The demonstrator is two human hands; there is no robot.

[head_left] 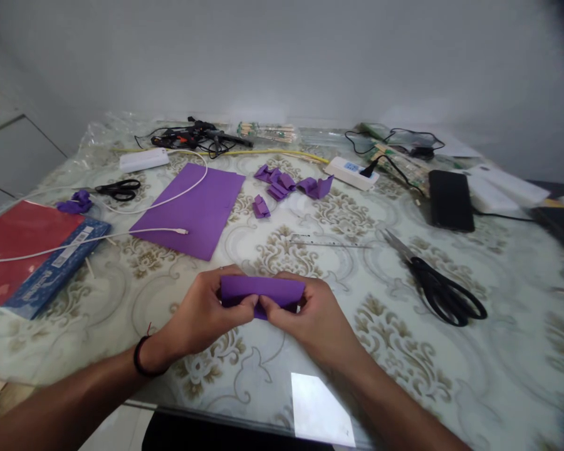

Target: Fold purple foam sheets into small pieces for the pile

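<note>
Head view: the person's left hand (202, 313) and right hand (310, 319) meet low over the glass-topped table (498, 351), both closed on 1 folded purple foam piece (263, 291). The thumbs and forefingers pinch it at the middle of its lower edge, and the fold arches up between the 2 hands, just above the patterned tabletop.

The pinch looks light and sits on 1 short stretch of the edge, so the springy foam could pop open if either thumb eases off. Uneven pressure from the 2 hands could also skew the fold and leave a crooked pleat.

A large pair of black scissors (439, 285) lies near the right hand with its blades pointing away; a sideways sweep of the right forearm could knock it. A clear ruler (329, 241) lies just beyond the hands and is hard to see against the glass.

Further off, a white cable (136, 235) crosses the flat purple foam sheet (192, 210), and a snagged cable could drag that sheet. The finished purple folded pieces (286, 185) sit well apart by the power strip (352, 172).
</note>
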